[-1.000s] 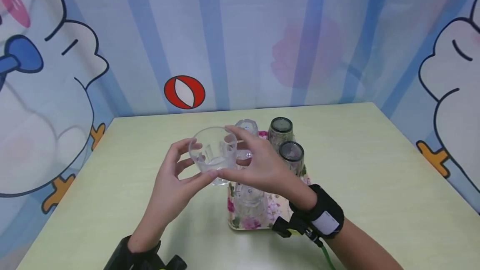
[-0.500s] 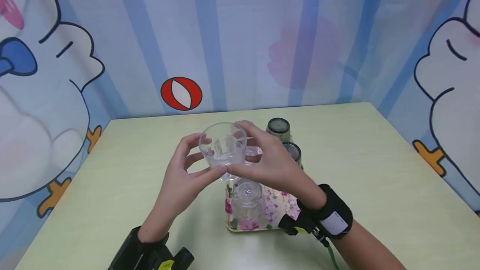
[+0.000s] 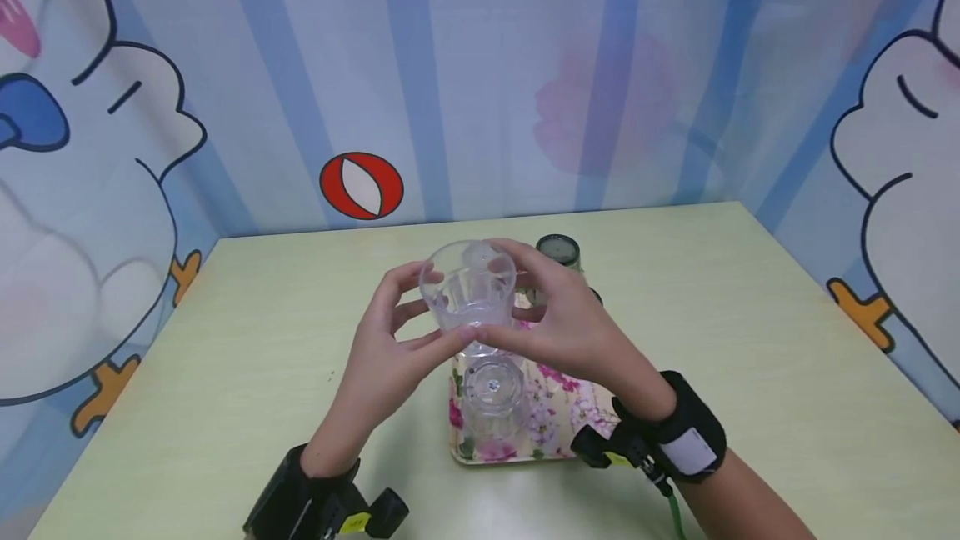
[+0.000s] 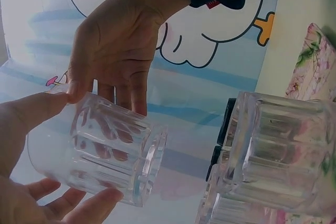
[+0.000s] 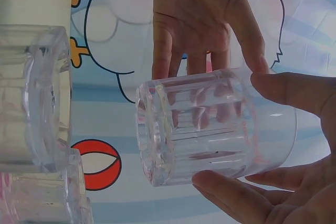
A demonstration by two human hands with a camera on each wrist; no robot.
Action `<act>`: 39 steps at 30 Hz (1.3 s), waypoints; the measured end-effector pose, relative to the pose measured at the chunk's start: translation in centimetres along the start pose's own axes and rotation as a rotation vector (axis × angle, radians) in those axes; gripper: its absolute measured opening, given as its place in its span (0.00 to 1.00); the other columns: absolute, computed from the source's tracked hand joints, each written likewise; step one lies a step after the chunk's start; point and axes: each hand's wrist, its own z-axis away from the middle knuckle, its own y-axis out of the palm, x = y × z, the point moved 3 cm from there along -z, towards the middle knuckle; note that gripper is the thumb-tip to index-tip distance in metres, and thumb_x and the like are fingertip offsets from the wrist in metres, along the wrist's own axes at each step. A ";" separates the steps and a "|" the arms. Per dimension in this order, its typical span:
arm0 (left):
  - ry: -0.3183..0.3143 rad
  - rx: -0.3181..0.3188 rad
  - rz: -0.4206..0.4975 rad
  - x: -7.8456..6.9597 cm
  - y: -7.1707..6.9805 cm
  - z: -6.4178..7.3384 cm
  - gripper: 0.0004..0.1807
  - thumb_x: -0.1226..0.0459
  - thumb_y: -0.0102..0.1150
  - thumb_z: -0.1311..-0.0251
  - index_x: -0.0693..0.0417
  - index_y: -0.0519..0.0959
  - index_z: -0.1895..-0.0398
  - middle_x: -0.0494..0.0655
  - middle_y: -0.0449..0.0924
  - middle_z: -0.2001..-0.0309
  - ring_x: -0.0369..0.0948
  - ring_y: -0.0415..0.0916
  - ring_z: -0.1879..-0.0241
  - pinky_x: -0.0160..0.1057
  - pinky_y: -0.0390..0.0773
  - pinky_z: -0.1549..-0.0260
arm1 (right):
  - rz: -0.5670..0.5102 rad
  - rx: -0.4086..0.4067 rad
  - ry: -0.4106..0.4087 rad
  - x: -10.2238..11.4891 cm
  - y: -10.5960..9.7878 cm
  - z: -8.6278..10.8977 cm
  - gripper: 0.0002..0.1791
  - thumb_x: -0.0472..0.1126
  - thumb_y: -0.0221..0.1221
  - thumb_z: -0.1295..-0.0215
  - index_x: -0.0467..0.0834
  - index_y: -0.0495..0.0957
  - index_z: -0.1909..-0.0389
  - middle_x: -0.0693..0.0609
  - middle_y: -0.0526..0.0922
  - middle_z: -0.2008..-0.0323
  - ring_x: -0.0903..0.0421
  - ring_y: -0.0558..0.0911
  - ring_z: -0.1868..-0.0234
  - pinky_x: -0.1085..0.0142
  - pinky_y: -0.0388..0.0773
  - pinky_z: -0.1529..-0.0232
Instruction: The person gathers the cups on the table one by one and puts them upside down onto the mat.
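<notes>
Both hands hold a clear drinking glass [image 3: 467, 286] in the air, its mouth up, over the left part of a floral tray [image 3: 551, 411]. My left hand [image 3: 401, 361] grips the left side and my right hand [image 3: 570, 323] the right, with the thumbs meeting at the near side. In the left wrist view, fluted sides and a thick base show on the held glass [image 4: 113, 148]; the right wrist view shows this glass [image 5: 210, 129] between the fingers too. An upside-down clear glass [image 3: 492, 398] stands on the tray just below the hands.
A dark-tinted upside-down glass [image 3: 558, 250] stands at the back of the tray. Another dark one is mostly hidden behind my right hand. The pale tabletop [image 3: 285, 340] runs back to a cartoon-printed curtain [image 3: 487, 107].
Both hands have carried the glass to the right and slightly up, so it now hangs over the tray. They cover more of the glasses behind.
</notes>
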 end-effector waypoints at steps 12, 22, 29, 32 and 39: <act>-0.001 0.010 0.017 0.0 0.5 -0.3 0.39 0.59 0.72 0.51 0.37 0.62 0.36 0.41 0.67 0.38 0.46 0.73 0.39 0.45 0.84 0.50 | 0.011 -0.004 0.031 -0.2 -0.5 0.2 0.47 0.50 0.72 0.51 0.54 0.59 0.30 0.50 0.73 0.38 0.48 0.80 0.41 0.57 0.86 0.55; 0.032 0.010 -0.020 0.4 0.4 -0.1 0.43 0.59 0.73 0.52 0.35 0.60 0.34 0.40 0.66 0.36 0.46 0.71 0.37 0.46 0.83 0.49 | 0.005 -0.006 0.020 -0.1 -0.7 0.1 0.47 0.46 0.72 0.51 0.53 0.59 0.30 0.48 0.74 0.38 0.48 0.80 0.41 0.58 0.85 0.54; 0.066 0.012 -0.064 1.2 0.6 -0.1 0.49 0.60 0.74 0.54 0.36 0.55 0.30 0.41 0.64 0.33 0.45 0.68 0.35 0.46 0.80 0.43 | -0.014 -0.017 0.026 -0.2 -0.6 0.1 0.46 0.45 0.72 0.51 0.53 0.60 0.31 0.47 0.74 0.38 0.47 0.80 0.41 0.55 0.85 0.54; 0.063 0.039 -0.074 1.7 0.8 -0.2 0.52 0.59 0.75 0.55 0.35 0.52 0.29 0.41 0.63 0.33 0.45 0.66 0.33 0.49 0.77 0.39 | -0.025 -0.024 0.022 -0.1 -0.5 0.1 0.46 0.46 0.72 0.51 0.54 0.61 0.31 0.48 0.74 0.38 0.47 0.79 0.40 0.56 0.85 0.54; 0.042 0.083 -0.094 2.6 1.1 -0.4 0.55 0.56 0.74 0.55 0.32 0.47 0.28 0.40 0.62 0.32 0.47 0.65 0.32 0.52 0.73 0.36 | -0.078 -0.031 0.008 0.4 -0.4 0.1 0.46 0.44 0.73 0.51 0.52 0.61 0.31 0.48 0.73 0.38 0.46 0.79 0.40 0.55 0.84 0.53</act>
